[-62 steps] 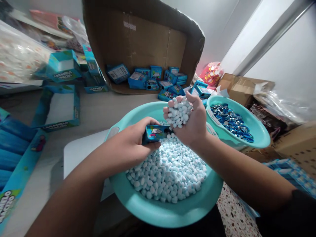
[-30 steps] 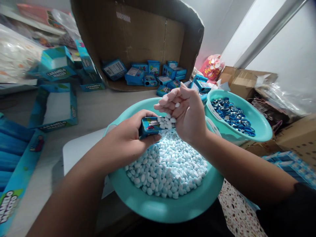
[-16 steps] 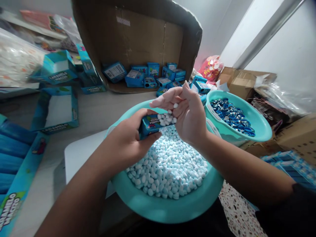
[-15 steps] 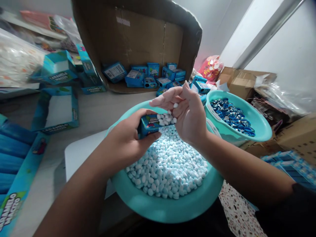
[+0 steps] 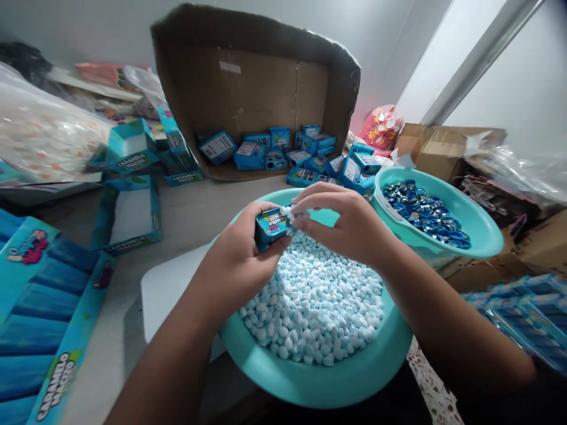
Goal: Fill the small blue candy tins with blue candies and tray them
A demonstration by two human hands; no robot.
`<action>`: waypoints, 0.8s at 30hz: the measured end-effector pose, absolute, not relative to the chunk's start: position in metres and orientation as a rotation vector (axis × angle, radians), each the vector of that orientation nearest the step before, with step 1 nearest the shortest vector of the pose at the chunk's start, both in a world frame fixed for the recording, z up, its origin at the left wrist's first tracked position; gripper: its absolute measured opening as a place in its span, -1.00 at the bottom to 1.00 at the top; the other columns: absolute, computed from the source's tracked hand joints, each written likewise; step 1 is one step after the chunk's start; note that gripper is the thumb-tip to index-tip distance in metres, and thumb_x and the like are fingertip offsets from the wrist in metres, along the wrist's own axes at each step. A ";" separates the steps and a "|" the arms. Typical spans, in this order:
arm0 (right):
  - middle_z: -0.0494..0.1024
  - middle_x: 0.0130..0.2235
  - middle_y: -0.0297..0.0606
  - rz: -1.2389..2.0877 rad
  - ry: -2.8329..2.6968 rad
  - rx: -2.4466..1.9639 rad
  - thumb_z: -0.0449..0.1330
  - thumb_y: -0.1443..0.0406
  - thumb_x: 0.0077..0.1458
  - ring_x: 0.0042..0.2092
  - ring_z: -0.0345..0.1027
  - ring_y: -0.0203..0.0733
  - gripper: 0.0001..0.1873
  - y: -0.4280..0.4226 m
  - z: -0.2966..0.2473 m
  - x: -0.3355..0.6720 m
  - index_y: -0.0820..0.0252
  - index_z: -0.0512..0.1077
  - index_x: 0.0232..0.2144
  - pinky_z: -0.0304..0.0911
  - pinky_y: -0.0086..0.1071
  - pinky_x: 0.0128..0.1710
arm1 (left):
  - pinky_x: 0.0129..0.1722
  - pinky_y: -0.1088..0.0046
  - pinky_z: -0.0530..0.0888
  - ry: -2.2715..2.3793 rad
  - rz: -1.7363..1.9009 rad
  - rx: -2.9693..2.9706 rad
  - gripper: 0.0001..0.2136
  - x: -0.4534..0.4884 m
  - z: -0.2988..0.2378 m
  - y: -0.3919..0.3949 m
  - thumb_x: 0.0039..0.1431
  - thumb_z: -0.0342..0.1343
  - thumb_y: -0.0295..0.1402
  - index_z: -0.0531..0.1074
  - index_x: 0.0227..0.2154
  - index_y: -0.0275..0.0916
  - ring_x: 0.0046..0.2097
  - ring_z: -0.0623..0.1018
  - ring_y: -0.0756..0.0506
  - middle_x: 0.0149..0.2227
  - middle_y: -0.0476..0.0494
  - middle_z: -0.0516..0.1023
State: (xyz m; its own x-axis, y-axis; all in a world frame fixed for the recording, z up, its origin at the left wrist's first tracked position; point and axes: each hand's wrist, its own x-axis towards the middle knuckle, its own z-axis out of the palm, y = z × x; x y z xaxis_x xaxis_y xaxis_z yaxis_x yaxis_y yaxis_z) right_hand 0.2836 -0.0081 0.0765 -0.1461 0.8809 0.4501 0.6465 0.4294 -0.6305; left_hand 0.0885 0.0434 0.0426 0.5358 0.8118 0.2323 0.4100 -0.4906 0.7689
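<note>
My left hand [image 5: 237, 260] is wrapped round a small blue candy box [image 5: 271, 226], held over a teal bowl [image 5: 319, 381] heaped with small white and pale-blue candies [image 5: 314, 307]. My right hand [image 5: 343, 221] is turned palm down, its fingertips pinched at the box's open end where a few white candies show. Both hands hover above the candy heap.
A second teal bowl [image 5: 481, 236] at the right holds shiny blue round pieces [image 5: 423, 212]. A big cardboard box [image 5: 248, 88] on its side at the back holds several small blue boxes [image 5: 274, 150]. Blue display cartons [image 5: 128, 206] lie at the left, more cardboard boxes [image 5: 436, 150] at the right.
My right hand held a heap of candies, tipped them toward the box, then turned palm down and pinched at the box's open end. The view has shifted slightly.
</note>
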 end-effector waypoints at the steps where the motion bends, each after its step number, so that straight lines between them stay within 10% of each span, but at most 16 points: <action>1: 0.56 -0.14 -0.24 0.323 -1.903 -1.305 0.19 0.25 0.25 -0.09 0.42 -0.17 -0.86 -0.009 0.077 0.286 0.11 0.55 -0.31 0.30 -0.27 0.01 | -0.37 0.42 0.43 0.993 0.777 2.120 -0.61 0.089 0.043 0.043 0.21 0.18 -0.15 0.34 0.07 -0.09 -0.32 0.54 -0.07 -0.16 -0.06 0.57; 6: 0.53 -0.29 -0.29 0.108 -1.983 -1.330 0.30 0.30 0.11 -0.25 0.40 -0.22 -0.89 -0.010 0.077 0.293 0.19 0.50 -0.28 0.32 -0.33 -0.23 | -0.40 0.43 0.40 0.990 0.759 2.141 -0.62 0.089 0.042 0.045 0.21 0.19 -0.20 0.33 0.06 -0.10 -0.37 0.52 -0.05 -0.22 -0.03 0.57; 14: 0.55 0.06 -0.16 0.029 -2.241 -1.171 0.23 0.36 0.20 0.11 0.40 -0.11 -0.71 -0.010 0.072 0.283 0.15 0.49 -0.01 0.31 -0.17 0.17 | -0.17 0.36 0.46 0.875 0.836 2.114 -0.62 0.089 0.040 0.045 0.20 0.20 -0.31 0.34 0.06 -0.11 -0.13 0.56 -0.13 -0.08 -0.08 0.55; 24: 0.57 -0.16 -0.21 -0.214 -2.239 -1.255 0.18 0.21 0.26 -0.21 0.50 -0.09 -0.88 -0.009 0.063 0.299 0.04 0.47 -0.18 0.43 -0.20 -0.27 | -0.13 0.29 0.48 0.914 0.791 2.002 -0.60 0.085 0.043 0.039 0.18 0.19 -0.27 0.33 0.07 -0.13 -0.11 0.57 -0.18 -0.08 -0.13 0.58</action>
State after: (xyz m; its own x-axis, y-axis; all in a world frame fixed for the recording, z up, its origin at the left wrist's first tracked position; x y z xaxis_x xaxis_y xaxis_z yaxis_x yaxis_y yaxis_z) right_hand 0.2993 -0.0087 0.0632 -0.4064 0.7368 0.5404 0.8258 0.5493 -0.1279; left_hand 0.0849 0.0387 0.0433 0.5475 0.8102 0.2092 0.3234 -0.4354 0.8401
